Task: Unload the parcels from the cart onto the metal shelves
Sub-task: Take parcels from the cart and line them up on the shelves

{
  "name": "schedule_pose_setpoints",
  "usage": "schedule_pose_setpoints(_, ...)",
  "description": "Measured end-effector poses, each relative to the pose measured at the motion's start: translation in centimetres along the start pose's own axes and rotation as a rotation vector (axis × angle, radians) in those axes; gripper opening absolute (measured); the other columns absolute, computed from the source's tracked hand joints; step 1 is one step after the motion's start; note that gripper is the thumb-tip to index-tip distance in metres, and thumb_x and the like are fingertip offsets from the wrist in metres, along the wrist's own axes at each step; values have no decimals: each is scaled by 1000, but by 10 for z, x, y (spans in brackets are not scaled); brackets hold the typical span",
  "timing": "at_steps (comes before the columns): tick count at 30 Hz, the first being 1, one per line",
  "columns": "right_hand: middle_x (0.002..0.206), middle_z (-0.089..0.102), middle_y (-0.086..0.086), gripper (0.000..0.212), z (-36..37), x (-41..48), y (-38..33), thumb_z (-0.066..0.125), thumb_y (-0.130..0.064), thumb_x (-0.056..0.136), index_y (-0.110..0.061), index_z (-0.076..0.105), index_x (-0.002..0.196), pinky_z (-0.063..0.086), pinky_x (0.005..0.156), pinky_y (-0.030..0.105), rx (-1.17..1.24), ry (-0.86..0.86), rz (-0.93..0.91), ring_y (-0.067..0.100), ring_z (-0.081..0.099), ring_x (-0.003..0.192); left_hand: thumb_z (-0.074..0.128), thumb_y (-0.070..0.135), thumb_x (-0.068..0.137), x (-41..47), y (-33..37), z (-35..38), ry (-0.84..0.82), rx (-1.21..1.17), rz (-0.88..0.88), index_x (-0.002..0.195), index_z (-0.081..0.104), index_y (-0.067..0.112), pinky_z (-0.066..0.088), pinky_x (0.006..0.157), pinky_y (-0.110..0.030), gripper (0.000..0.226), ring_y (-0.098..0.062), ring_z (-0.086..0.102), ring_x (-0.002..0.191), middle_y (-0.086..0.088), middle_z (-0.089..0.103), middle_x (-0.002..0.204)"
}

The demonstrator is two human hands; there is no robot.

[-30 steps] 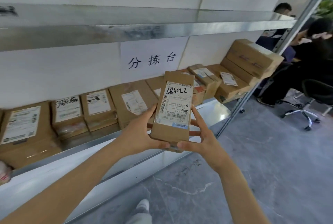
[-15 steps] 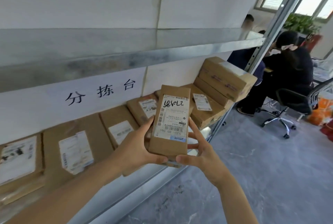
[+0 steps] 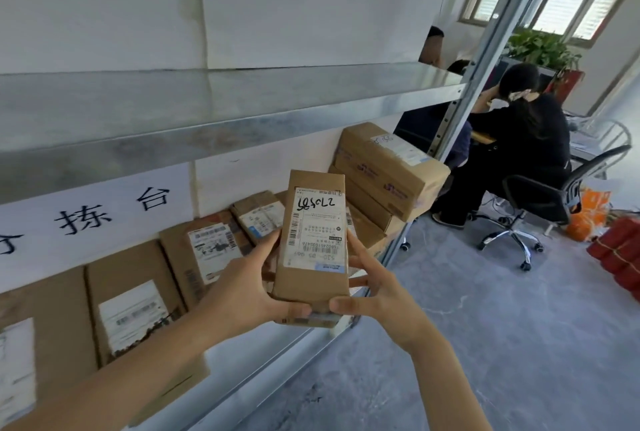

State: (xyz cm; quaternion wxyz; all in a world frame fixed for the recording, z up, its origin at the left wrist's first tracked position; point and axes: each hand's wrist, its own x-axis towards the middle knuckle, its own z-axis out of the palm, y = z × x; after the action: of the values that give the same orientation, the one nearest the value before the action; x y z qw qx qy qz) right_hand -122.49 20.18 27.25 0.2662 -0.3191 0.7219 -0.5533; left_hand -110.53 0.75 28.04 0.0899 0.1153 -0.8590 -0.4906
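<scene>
- Holding a small brown parcel (image 3: 311, 240) up in front of me, I had both hands on it, near the metal shelves (image 3: 207, 108).
- My left hand (image 3: 249, 288) gripped its left side, with the thumb pressed on the bottom front edge.
- My right hand (image 3: 375, 288) gripped its right side, thumb at the bottom corner, fingers spread behind it.
- The parcel stood upright, and its white label (image 3: 318, 228) faced me with black handwriting at the top.
- A second, thinner parcel (image 3: 308, 319) sat under it, in the same grip.
- More brown parcels (image 3: 204, 257) lay in a row on the lower shelf behind my hands.
- Bigger boxes (image 3: 388, 167) were stacked at the far end of that shelf.
- A person in black (image 3: 526, 132) sat on an office chair (image 3: 540, 198) past the shelves.
</scene>
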Motion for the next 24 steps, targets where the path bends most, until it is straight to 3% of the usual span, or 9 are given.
schedule_pose_setpoints(3, 119, 64, -12, 97, -36, 23, 4, 88, -25, 65, -54, 32, 139, 46, 102, 36, -23, -54, -41, 7, 60, 104, 90, 49, 47, 28, 8, 19, 66, 8, -10, 144, 20, 45, 43, 82, -2, 120, 20, 50, 104, 31, 54, 122)
schedule_pose_setpoints(6, 123, 64, -9, 96, -74, 46, 11, 85, -20, 69, -47, 29, 143, 47, 97, 30, -29, -111, -70, 5, 60, 107, 89, 46, 51, 56, 21, 43, 145, 13, -29, 141, 19, 49, 44, 90, -9, 114, 11, 50, 111, 33, 48, 124)
schedule_pose_setpoints(9, 125, 64, -4, 95, -111, 63, 20, 81, -14, 73, -38, 26, 146, 47, 89, 19, -16, -154, -76, 6, 61, 109, 87, 46, 54, 81, 31, 70, 183, 11, -68, 141, 15, 47, 40, 86, -2, 113, 21, 49, 102, 38, 41, 122)
schedule_pose_setpoints(11, 123, 66, -7, 96, -134, 72, 26, 80, -15, 72, -35, 25, 148, 47, 87, 15, -23, -187, -73, 4, 61, 106, 81, 66, 46, 98, 32, 88, 193, 48, -109, 147, 12, 42, 43, 98, -19, 125, 5, 48, 118, 26, 42, 137)
schedule_pose_setpoints(13, 122, 65, -11, 98, -152, 80, 33, 79, -21, 69, -37, 24, 148, 47, 88, 16, -29, -207, -64, 3, 61, 106, 76, 75, 41, 110, 32, 104, 208, 84, -137, 148, 8, 43, 47, 99, -31, 130, -6, 48, 123, 21, 44, 140)
schedule_pose_setpoints(16, 124, 65, -10, 99, -171, 92, 46, 79, -23, 69, -38, 23, 148, 47, 94, 22, -37, -251, -49, 6, 60, 111, 81, 64, 51, 119, 38, 127, 251, 97, -168, 149, 5, 41, 45, 97, -24, 126, -3, 49, 116, 26, 46, 131)
schedule_pose_setpoints(20, 130, 61, -8, 93, -181, 106, 66, 78, -13, 78, -39, 22, 147, 49, 95, 24, -44, -304, -50, 8, 57, 118, 76, 66, 53, 128, 34, 152, 293, 99, -222, 149, -1, 37, 49, 94, -26, 127, -6, 56, 110, 16, 53, 133)
schedule_pose_setpoints(24, 139, 51, -8, 88, -179, 118, 87, 76, -24, 81, -45, 18, 144, 48, 98, 23, -77, -332, -51, 4, 49, 126, 73, 56, 70, 136, 33, 166, 294, 260, -213, 143, -15, 44, 48, 89, -20, 115, -7, 56, 109, 16, 46, 140)
